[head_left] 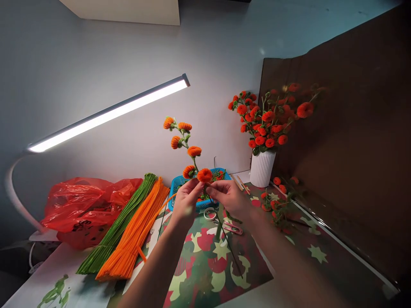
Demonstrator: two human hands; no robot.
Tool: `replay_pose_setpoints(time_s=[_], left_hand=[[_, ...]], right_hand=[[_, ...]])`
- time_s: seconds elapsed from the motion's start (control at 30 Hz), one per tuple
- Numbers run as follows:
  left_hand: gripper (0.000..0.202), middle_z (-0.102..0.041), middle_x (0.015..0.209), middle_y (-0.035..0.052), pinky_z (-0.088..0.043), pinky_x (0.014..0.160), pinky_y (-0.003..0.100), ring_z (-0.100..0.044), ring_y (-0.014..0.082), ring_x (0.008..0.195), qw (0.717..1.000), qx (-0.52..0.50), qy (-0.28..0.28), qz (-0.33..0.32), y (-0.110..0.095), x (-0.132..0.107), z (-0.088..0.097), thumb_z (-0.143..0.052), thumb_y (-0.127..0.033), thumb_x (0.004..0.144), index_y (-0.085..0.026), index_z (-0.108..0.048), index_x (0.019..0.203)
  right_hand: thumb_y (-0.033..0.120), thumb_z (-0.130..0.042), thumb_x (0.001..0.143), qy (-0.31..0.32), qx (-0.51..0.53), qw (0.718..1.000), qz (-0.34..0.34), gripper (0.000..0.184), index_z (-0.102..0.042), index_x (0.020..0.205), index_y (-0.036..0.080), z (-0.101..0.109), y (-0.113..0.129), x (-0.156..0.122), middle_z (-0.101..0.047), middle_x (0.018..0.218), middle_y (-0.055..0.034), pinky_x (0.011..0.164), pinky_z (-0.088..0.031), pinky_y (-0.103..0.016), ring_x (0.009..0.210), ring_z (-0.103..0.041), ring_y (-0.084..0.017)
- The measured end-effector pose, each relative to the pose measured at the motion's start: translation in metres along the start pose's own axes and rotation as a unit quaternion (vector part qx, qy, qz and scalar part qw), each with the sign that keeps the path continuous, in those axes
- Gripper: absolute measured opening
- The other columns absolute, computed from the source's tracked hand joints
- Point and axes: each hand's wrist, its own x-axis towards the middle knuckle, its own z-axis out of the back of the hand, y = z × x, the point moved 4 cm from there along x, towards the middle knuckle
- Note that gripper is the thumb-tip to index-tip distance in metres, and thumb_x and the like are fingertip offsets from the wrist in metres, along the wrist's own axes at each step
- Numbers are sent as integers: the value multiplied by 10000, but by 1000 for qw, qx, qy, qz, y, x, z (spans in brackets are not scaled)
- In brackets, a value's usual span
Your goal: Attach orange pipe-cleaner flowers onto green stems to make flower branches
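My left hand (pixel 185 201) and my right hand (pixel 229 197) are raised above the table, both pinched on a pipe-cleaner flower branch (pixel 186 143). The branch rises upright from my fingers and carries several orange fuzzy flower heads on a green stem. The lowest orange flower head (pixel 204 175) sits right at my fingertips, between the two hands. A thin dark stem (pixel 229 248) trails down from my right hand toward the patterned mat (pixel 205 265).
Bundles of green pipe cleaners (pixel 120 222) and orange pipe cleaners (pixel 135 233) lie left, beside a red plastic bag (pixel 80 205). A blue basket (pixel 177 185), tape roll (pixel 209 213) and pink scissors (pixel 233 227) lie behind my hands. White vase (pixel 262 167) of orange flowers, loose flowers (pixel 279 205), desk lamp (pixel 109 113).
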Motion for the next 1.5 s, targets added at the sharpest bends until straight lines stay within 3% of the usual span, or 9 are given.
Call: replay_pose_setpoints(time_s=[0.1,0.23,0.33,0.47,0.53,0.73,0.9,1.2,1.5], left_hand=[[216,-711,838,58,-458,774,294,-621,225,924,996,-72,35,44,5,2,0,-758,-344,632,-174,-711,756],[209,-710,825,29,-456,817,301,-613,227,983,985,-125,69,97,8,2,-1,-782,-363,609,-203,-707,721],[254,-717,871,45,-456,831,317,-612,234,982,990,-98,56,90,8,2,-1,-770,-400,621,-198,-718,765],[276,-724,896,71,-448,818,295,-620,210,914,998,40,-36,31,8,2,5,-771,-346,635,-156,-728,830],[250,-724,859,66,-450,805,289,-623,194,866,996,59,-59,27,11,2,7,-777,-320,626,-148,-730,801],[249,-713,828,85,-463,789,294,-619,207,892,997,-46,15,61,20,8,6,-763,-365,623,-146,-719,734],[220,-718,890,89,-464,831,326,-615,225,950,995,-51,57,70,21,6,0,-745,-358,654,-160,-713,744],[208,-715,895,78,-441,865,292,-599,216,984,997,-61,35,37,16,3,-6,-723,-356,677,-169,-725,766],[229,-676,708,28,-434,673,255,-579,154,701,991,137,3,-5,11,13,22,-732,-351,670,-155,-736,788]], right_hand=[[514,-637,730,100,103,988,-49,421,-498,547,162,-2,-10,3,-386,510,46,508,-230,-254,508,-325,-80],[540,-693,654,139,178,969,-97,446,-470,557,166,-9,-22,3,-336,490,69,475,-169,-247,472,-273,-62],[521,-669,683,85,152,982,-70,407,-487,602,166,-10,-20,3,-343,527,65,472,-184,-241,484,-272,-64],[421,-582,779,-65,-19,997,25,300,-520,634,166,-3,-6,-1,-426,575,32,502,-266,-241,545,-352,-93],[385,-558,799,-93,-75,992,44,275,-542,636,163,-1,-3,-2,-452,574,24,514,-283,-244,557,-376,-101],[487,-638,709,40,77,995,-43,353,-570,618,153,-1,-26,7,-424,515,46,496,-263,-242,501,-357,-79],[495,-681,671,61,150,983,-88,367,-548,626,156,-1,-43,9,-367,497,69,478,-190,-242,476,-294,-61],[490,-635,721,-13,69,998,4,329,-523,667,185,-6,-26,8,-355,564,51,505,-264,-249,531,-292,-86],[413,-580,779,-59,-49,997,-16,268,-603,699,158,0,-31,5,-477,588,19,499,-294,-243,539,-374,-103]])
